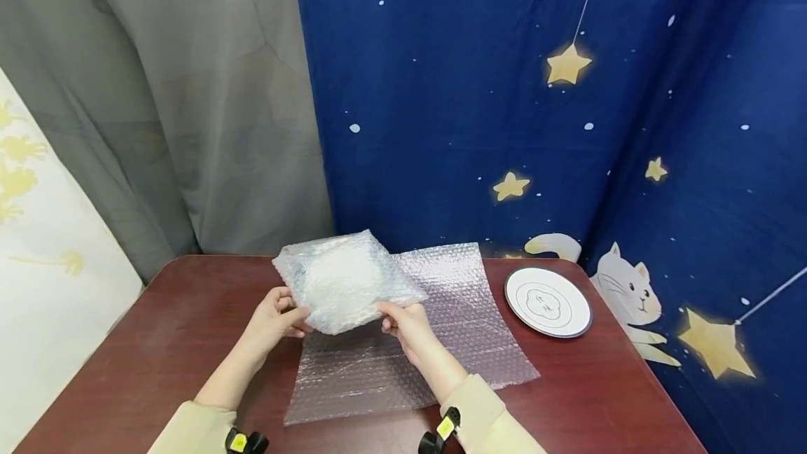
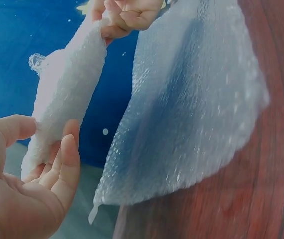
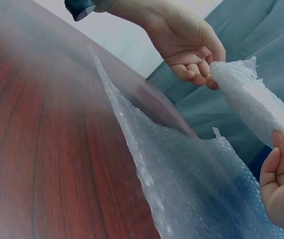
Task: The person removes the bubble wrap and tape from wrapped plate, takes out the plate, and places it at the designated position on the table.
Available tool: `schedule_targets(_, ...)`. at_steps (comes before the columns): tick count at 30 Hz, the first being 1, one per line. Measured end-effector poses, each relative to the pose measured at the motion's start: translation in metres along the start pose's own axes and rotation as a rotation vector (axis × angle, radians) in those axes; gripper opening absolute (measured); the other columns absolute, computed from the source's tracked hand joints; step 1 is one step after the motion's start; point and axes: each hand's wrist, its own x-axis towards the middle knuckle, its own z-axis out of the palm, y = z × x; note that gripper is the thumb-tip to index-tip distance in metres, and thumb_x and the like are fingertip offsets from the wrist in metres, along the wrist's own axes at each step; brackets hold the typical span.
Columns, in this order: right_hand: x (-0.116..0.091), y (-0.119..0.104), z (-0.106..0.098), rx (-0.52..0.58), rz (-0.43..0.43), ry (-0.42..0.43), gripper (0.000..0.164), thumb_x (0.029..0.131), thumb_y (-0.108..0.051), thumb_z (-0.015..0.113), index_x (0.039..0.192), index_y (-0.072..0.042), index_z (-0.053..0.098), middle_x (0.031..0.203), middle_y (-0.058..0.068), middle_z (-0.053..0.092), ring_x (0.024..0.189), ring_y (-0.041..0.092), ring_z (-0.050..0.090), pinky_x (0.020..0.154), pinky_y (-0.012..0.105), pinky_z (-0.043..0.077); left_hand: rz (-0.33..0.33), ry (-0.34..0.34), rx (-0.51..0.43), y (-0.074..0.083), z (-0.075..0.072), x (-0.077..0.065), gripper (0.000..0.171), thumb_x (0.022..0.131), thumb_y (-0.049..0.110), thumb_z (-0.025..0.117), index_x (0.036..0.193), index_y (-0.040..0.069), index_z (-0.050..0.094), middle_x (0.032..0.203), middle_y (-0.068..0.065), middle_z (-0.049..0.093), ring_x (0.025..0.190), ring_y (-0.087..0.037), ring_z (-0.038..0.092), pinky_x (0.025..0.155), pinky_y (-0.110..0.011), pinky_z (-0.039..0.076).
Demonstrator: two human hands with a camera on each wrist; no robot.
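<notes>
A bundle wrapped in bubble wrap [image 1: 343, 279], with a pale rounded shape showing through, is held up above the table. My left hand [image 1: 272, 321] grips its near left edge; in the left wrist view the thumb lies on one side and the fingers [image 2: 68, 159] on the other. With thumb and fingers, my right hand [image 1: 411, 331] pinches the bundle's near right edge. Below it a flat sheet of bubble wrap [image 1: 498, 342] lies on the table, partly covered by the bundle and the right forearm. What is inside the bundle cannot be made out.
A white plate [image 1: 526, 293] with a dark rim and a line drawing lies on the right of the reddish-brown table [image 1: 189, 342]. Behind the table hang a grey curtain [image 1: 239, 125] and a blue one [image 1: 441, 90] printed with stars.
</notes>
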Motion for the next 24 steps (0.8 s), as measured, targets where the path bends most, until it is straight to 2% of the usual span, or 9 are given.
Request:
schedule_targets(6,-0.004,-0.006,-0.013,-0.01,-0.024,0.012,0.016,0.086,-0.003,0.064,0.071,-0.008,0.059,0.057,-0.005,0.053,0.049,0.004,0.049,0.059,0.021,0.048,-0.006,-0.03,0.009,0.0,0.014,0.005,0.053,0.09,0.003,0.064,0.129,-0.008,0.029,0.093,-0.012,0.061,0.068,-0.025,0.067,0.06,-0.032,0.055)
schedule_targets(15,-0.012,-0.009,-0.037,-0.061,0.002,0.046,0.018,0.086,-0.005,0.065,0.069,-0.007,0.06,0.053,-0.005,0.05,0.049,0.005,0.049,0.061,0.021,0.049,-0.021,-0.046,0.004,-0.004,0.04,0.011,0.052,0.089,0.0,0.063,0.128,-0.008,0.029,0.093,-0.013,0.061,0.067,-0.028,0.067,0.058,-0.032,0.053)
schedule_targets(24,-0.017,-0.005,-0.056,-0.099,0.0,0.086,0.014,0.085,-0.005,0.066,0.072,-0.006,0.063,0.052,-0.005,0.05,0.049,0.006,0.05,0.061,0.022,0.049,-0.032,-0.057,-0.023,-0.012,0.061,0.014,0.056,0.088,-0.003,0.062,0.131,-0.011,0.027,0.08,-0.01,0.063,0.065,-0.028,0.067,0.057,-0.031,0.053)
